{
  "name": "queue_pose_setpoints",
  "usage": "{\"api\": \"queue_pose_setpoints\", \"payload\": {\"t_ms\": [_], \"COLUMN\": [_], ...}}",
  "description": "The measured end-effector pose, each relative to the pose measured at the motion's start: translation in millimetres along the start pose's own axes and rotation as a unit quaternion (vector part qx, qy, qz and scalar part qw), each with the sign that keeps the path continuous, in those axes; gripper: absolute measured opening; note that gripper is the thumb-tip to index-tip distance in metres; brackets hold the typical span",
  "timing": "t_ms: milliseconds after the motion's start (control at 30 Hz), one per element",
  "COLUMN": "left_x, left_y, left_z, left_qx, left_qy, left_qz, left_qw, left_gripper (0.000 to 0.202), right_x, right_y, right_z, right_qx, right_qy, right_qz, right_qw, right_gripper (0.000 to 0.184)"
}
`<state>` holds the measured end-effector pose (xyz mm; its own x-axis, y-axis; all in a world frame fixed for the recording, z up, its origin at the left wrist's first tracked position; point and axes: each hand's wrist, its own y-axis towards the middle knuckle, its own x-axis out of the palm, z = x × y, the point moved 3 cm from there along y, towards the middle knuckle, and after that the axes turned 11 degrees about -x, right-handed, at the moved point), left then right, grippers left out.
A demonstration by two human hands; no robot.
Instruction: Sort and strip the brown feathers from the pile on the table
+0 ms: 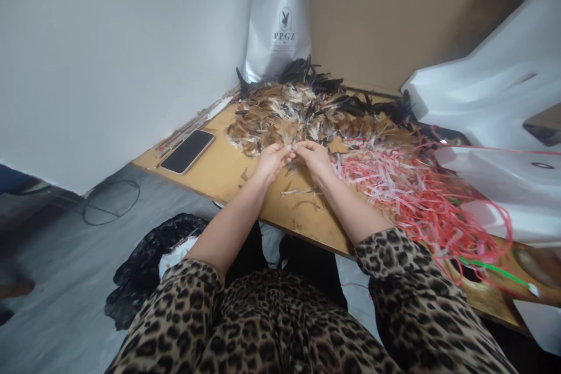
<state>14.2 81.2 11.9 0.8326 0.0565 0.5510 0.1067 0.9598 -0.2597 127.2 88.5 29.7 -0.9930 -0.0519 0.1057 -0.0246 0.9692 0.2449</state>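
Two hands, left (272, 160) and right (314, 158), pinch what seems, from here, a tan feather (286, 131) (delicate stuff); light pressure suits.

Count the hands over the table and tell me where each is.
2: the left hand and the right hand, close together at the feather pile's near edge.

Lost detail
Anything left hand (276, 159) and right hand (314, 158) pinch is indistinct; small print (284, 46) on the white bag (264, 26) (below PPGZ) blurs.
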Motion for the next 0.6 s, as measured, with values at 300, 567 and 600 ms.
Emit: {"api": "queue_pose_setpoints", "payload": {"t_ms": [300, 567, 600], "left_x": [2.4, 2.9, 3.4], "left_y": [-2.0, -2.0, -2.5], "left_z": [1.4, 1.4, 1.3], "left_qx": [0.006, 0.027, 0.025], "left_qy": [0.005, 0.005, 0.009], "left_qz": [-0.002, -0.029, -0.03], "left_qw": [1.0, 0.999, 0.999], "left_gripper": [0.009, 0.012, 0.011], "right_x": [0.6, -1.8, -2.2], "right_y": [-0.3, 0.2, 0.5], "right_z": [0.0, -0.5, -1.1], "right_qx": [0.005, 0.116, 0.12], "right_qy": [0.002, 0.088, 0.098], "right_qz": [0.017, -0.033, -0.036], "right_qw": [1.0, 0.989, 0.987], "right_gripper": [0.022, 0.034, 0.035]}}
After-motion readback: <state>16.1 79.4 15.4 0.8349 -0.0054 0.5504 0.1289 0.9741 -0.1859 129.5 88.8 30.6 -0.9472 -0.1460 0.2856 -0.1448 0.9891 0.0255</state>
